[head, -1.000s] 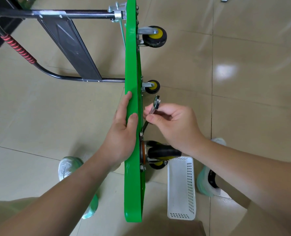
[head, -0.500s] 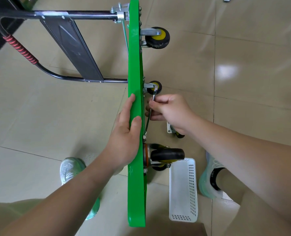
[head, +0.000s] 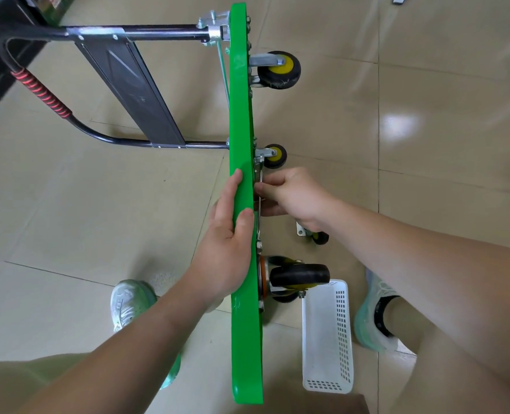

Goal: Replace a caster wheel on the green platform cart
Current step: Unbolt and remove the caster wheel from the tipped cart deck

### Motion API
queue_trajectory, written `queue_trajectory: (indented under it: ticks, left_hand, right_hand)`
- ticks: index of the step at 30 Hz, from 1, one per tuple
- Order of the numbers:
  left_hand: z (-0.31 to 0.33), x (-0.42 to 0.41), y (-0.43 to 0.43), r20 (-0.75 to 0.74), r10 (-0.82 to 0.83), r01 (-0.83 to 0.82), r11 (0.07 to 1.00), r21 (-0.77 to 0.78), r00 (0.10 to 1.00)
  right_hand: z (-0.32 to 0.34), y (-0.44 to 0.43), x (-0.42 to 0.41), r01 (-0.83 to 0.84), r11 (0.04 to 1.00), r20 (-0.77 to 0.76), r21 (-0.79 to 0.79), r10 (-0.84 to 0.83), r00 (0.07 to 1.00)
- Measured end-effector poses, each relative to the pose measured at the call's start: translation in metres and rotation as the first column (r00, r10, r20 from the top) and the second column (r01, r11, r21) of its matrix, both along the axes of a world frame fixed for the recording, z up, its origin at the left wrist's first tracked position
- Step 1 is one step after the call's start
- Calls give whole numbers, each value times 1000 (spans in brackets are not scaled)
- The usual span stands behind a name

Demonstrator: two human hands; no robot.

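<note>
The cart (head: 243,115) stands on its long edge on the tile floor (head: 427,174), green deck upright and running straight away from the camera, underside facing right. The left hand (head: 226,234) is clamped over the top edge about midway along, fingers down the left face, thumb hooked onto the right. The right hand (head: 295,198) is curled around a wrench (head: 260,174), pinching its thin shaft flat against the underside. The wrench lies along the deck; its far end reaches up toward the small caster's bracket, its near end points at the bolts above the near caster (head: 300,274). Whether the head sits on a nut, I cannot tell.

That near caster, a black wheel with yellow hub, sticks out from the underside close to the camera. Further along there's the small caster (head: 274,156), and a bigger one (head: 279,70) at the far end.

Down on the floor, a loose caster (head: 319,236) lies partly hidden under the right wrist, apart from the cart. A white perforated basket (head: 328,339) sits just beside the near caster. The handle (head: 38,88), black tube with a red-wrapped grip, juts out left of the deck, a dark panel (head: 128,88) slanting across it. A pale shoe (head: 131,303) is planted left of the deck, another (head: 373,318) to the right.
</note>
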State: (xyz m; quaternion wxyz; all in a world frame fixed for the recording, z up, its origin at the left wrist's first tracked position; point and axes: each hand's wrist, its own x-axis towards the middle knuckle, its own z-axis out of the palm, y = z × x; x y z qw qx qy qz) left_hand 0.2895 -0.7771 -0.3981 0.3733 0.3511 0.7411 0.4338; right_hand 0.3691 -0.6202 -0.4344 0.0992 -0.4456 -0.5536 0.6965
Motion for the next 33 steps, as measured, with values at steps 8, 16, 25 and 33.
queue_trajectory:
  ticks: [8, 16, 25, 33]
  left_hand:
    - [-2, -1, 0, 14, 5, -5, 1000, -8, 1000]
    - [1, 0, 0, -2, 11, -11, 1000, -5, 1000]
    - [4, 3, -2, 22, 34, -34, 999, 2, 999]
    - [7, 7, -10, 115, 59, -62, 998, 22, 992]
  right_hand:
    - [13, -14, 6, 53, 997, -60, 58, -50, 997]
    - [31, -47, 29, 85, 956, -132, 279, -50, 990]
    - [57, -61, 60, 288, 872, -342, 395, -151, 928]
    - [92, -68, 79, 125, 971, -356, 203, -46, 933]
